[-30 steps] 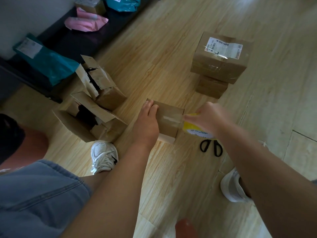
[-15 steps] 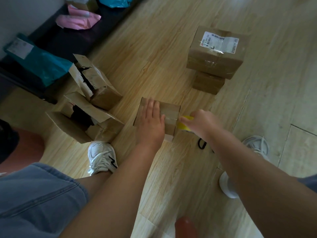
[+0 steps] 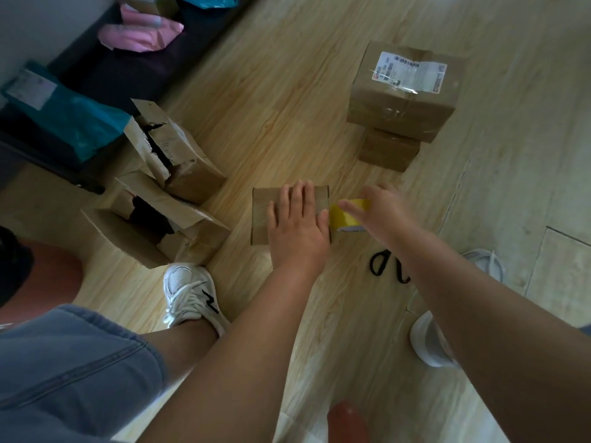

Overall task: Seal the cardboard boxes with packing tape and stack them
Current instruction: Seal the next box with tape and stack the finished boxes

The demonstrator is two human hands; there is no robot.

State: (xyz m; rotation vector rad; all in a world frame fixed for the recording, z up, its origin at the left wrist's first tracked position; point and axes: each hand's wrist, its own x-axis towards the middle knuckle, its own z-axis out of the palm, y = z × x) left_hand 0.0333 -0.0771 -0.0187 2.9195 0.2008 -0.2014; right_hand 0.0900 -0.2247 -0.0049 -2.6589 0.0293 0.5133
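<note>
1. Far to the left of my left hand, a teal plastic mailer (image 3: pixel 73 123) is cut off by the frame edge, and its white label is too blurred to read. Beyond it a crinkled pink mailer (image 3: pixel 140 36) lies on a dark bench (image 3: pixel 128 75).
2. Nearer, also left of that hand, the farther open box (image 3: pixel 192 174) and the nearer open box (image 3: pixel 128 238) sit touching, with their brown flaps torn and raised. Something black fills the nearer one, but I cannot tell what it is.
3. My left hand (image 3: pixel 297 228) lies flat, fingers straight and close together, pressing on top of the small cardboard box (image 3: pixel 260 219). It covers the box's right half. The bare left half is plain matte brown with square edges.
4. Just right of it, my right hand (image 3: pixel 387 212) curls round the yellow tape roll (image 3: pixel 347 215), which touches the box's right edge. My hand hides most of the roll, and I cannot make out any strip running onto the box.
5. Black-handled scissors (image 3: pixel 380 263) lie under my right forearm, which hides the blades.
6. Beyond my right hand and well apart from it, the labelled box (image 3: pixel 399 103), glossy with tape, sits on and overhangs the lower box (image 3: pixel 387 151). Its white label is unreadable.
7. The wood-grain floor (image 3: pixel 287 123) lies open between my hands and that stack.
</note>
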